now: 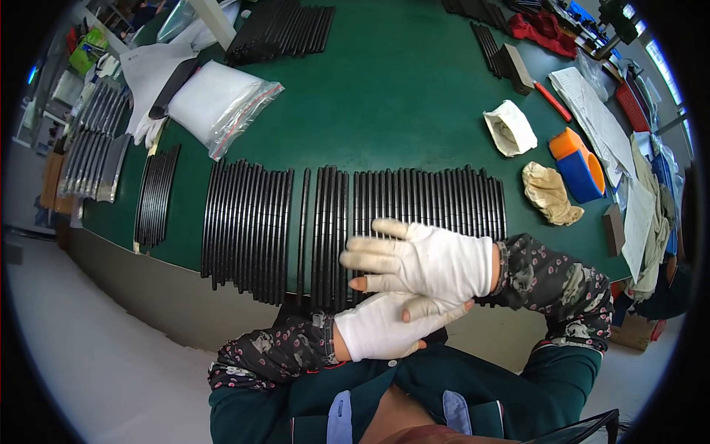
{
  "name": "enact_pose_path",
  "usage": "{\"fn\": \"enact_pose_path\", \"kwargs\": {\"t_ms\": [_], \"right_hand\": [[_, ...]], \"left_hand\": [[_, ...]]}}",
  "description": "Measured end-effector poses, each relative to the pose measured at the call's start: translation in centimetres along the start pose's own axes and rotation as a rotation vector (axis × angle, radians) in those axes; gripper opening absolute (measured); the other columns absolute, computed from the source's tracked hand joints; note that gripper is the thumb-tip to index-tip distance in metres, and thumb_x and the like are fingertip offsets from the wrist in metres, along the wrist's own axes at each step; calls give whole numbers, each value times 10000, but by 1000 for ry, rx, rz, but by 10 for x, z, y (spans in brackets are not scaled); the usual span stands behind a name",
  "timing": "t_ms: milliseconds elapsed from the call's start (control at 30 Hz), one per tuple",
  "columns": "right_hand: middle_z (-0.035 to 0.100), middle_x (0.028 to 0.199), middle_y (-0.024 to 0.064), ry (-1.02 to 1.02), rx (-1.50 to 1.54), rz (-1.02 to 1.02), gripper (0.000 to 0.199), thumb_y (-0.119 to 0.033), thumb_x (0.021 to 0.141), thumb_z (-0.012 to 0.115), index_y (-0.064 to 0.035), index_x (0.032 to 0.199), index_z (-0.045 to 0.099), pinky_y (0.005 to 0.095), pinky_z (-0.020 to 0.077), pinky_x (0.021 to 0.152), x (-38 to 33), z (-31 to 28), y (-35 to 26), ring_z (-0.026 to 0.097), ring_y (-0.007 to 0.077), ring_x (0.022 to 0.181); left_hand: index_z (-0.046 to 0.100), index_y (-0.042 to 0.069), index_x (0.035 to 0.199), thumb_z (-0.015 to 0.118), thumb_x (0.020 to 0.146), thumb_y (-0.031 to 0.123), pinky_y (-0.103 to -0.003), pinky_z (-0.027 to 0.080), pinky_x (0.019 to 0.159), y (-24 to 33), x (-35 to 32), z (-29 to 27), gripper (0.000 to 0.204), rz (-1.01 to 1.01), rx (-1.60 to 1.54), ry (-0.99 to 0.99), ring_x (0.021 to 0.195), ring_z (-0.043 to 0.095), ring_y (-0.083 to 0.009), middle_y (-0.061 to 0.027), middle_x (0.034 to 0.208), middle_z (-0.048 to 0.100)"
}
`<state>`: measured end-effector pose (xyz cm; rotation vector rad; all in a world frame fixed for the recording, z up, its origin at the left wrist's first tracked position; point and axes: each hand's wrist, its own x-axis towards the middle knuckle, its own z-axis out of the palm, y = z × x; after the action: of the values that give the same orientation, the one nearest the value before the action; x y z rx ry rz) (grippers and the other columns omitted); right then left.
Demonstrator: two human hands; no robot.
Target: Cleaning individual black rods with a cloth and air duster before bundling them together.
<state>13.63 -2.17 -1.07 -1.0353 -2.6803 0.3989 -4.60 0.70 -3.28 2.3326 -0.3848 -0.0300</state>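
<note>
Both hands wear white gloves with some bare fingertips. My right hand (436, 260) is open, its fingers stretched to the left over the near ends of a row of black rods (429, 196). Below it is my left hand (384, 325), pointing right, with its thumb and one bare fingertip showing. Its other fingers lie hidden under my right hand, and the two overlap. No object shows in either. Left of them, a narrower group of rods (330, 222), a single rod (304, 222) and a wide group (248, 222) lie side by side, jutting past the table's near edge.
The green table (384, 89) carries more rods (285, 29) far left and a small bundle (157, 196) near left. A plastic bag (218, 103) lies behind them. On the right are a tape roll (579, 166), gloves (551, 194), a white cloth piece (510, 128), a block (515, 69) and papers (595, 126).
</note>
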Motion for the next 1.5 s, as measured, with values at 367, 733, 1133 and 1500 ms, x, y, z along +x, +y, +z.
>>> {"fn": "enact_pose_path", "kwargs": {"t_ms": [367,733,1133,1500], "right_hand": [[350,1448,233,93,-33,25,706,-552,876,473,-54,1371,400,515,239,1130,8,-7,14,328,374,1370],[503,1300,179,455,-593,1263,487,-250,798,692,-55,1223,556,401,442,966,-102,-35,74,499,353,1183],[414,1413,202,124,-41,227,687,-464,855,524,-63,1395,378,499,294,1086,13,-12,-13,408,374,1305],[380,1446,198,256,-175,325,660,-412,926,496,-104,1475,298,503,334,1067,25,-7,32,398,376,1312]], "left_hand": [[481,-7,1322,793,651,251,-398,293,1116,11,25,-20,784,40,-96,-70,1354,331,-317,-170,1412,381],[533,-9,1246,819,589,241,-394,365,1040,15,25,-33,759,37,187,-42,1302,375,-299,-147,1384,400],[558,33,1208,559,811,193,-416,393,1050,-3,-49,-30,428,59,419,123,1251,484,-289,-145,1339,504],[540,77,1280,502,863,159,-396,376,1067,-5,-53,-31,427,115,419,98,1231,489,-278,-131,1309,518]]}}
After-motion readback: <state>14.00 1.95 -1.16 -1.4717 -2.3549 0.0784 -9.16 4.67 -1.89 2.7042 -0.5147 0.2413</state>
